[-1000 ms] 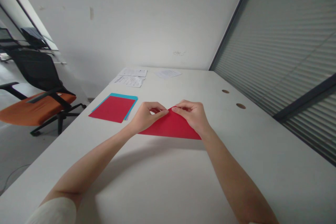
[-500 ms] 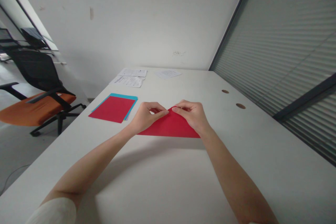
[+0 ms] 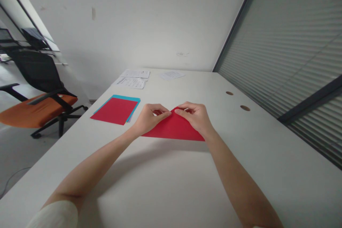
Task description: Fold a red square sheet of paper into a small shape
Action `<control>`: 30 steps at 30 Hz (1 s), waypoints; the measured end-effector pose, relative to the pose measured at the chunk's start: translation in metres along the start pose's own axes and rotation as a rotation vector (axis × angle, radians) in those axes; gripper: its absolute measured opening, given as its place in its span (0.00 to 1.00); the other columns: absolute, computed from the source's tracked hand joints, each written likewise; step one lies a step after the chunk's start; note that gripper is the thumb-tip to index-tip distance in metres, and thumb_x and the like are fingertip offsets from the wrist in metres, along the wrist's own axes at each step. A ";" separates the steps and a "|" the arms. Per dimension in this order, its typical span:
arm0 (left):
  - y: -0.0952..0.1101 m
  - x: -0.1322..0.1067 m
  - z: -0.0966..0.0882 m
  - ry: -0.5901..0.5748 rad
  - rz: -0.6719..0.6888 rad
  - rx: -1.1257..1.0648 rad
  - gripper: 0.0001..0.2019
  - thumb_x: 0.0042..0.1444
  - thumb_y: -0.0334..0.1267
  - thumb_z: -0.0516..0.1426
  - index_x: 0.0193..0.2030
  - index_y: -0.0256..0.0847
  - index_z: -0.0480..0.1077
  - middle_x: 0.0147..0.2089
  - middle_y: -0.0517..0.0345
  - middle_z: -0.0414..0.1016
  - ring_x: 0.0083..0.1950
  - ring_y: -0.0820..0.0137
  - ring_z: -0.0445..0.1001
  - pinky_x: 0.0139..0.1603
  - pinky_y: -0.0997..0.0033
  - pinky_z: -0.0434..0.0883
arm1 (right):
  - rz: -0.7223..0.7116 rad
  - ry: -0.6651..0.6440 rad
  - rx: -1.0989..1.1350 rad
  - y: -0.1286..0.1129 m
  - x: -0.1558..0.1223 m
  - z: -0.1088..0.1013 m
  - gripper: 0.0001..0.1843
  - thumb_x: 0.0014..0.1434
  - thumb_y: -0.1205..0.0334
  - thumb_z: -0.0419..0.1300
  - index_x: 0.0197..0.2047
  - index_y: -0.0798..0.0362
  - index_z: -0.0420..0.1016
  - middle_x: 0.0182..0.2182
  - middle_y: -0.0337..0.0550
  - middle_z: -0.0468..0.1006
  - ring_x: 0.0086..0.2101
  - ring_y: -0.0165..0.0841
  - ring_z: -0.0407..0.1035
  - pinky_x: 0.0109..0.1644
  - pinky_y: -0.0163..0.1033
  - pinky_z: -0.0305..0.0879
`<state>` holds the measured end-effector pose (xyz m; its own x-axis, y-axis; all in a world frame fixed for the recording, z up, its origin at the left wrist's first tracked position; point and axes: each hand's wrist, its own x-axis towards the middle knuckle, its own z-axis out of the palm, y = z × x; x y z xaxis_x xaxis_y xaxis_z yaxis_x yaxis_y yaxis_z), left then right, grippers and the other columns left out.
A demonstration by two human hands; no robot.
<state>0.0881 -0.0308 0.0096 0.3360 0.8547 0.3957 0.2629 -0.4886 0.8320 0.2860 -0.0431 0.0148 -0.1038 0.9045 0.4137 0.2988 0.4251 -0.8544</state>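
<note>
On a white worktop (image 3: 165, 185), the left hand (image 3: 148, 117) and right hand (image 3: 196, 115) pinch the top corner of a folded red paper (image 3: 173, 130) between their fingers. The thin, light sheet likely creases easily; its corners and edges seem the best hold.

Two hands in shot: one left hand (image 3: 148, 118), one right hand (image 3: 197, 115). One folded red paper triangle (image 3: 173, 130). One long white bench (image 3: 171, 185), and in it two round brown holes, the far hole (image 3: 229, 93) and the near hole (image 3: 245, 108). One stack of coloured square sheets, with one red sheet (image 3: 115, 110) on top and one cyan sheet (image 3: 125, 97) showing beneath. White printed papers (image 3: 132, 82): three, perhaps four, since they overlap too much to be sure. And one black office chair with an orange seat (image 3: 34, 112).
</note>
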 end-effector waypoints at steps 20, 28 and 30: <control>0.000 -0.001 0.001 -0.007 -0.019 -0.012 0.12 0.54 0.45 0.62 0.31 0.36 0.80 0.32 0.53 0.82 0.32 0.69 0.77 0.34 0.72 0.72 | -0.051 -0.008 0.001 0.003 0.000 -0.001 0.06 0.55 0.58 0.65 0.31 0.49 0.82 0.32 0.41 0.82 0.33 0.33 0.73 0.40 0.40 0.67; 0.001 -0.001 0.001 -0.006 -0.028 -0.019 0.12 0.54 0.44 0.62 0.31 0.36 0.80 0.32 0.53 0.82 0.32 0.68 0.77 0.35 0.72 0.73 | -0.048 -0.008 -0.001 0.003 0.001 -0.001 0.06 0.55 0.58 0.66 0.31 0.49 0.83 0.32 0.41 0.82 0.33 0.33 0.73 0.40 0.40 0.67; 0.000 -0.001 0.000 -0.009 -0.027 -0.019 0.12 0.54 0.44 0.62 0.31 0.36 0.80 0.32 0.53 0.82 0.32 0.68 0.77 0.35 0.71 0.73 | -0.054 -0.008 0.003 0.004 0.001 -0.001 0.05 0.55 0.58 0.66 0.31 0.49 0.83 0.32 0.41 0.82 0.33 0.32 0.73 0.40 0.40 0.67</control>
<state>0.0882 -0.0314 0.0093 0.3375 0.8657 0.3698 0.2545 -0.4621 0.8495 0.2883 -0.0407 0.0126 -0.1276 0.8804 0.4567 0.2900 0.4735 -0.8317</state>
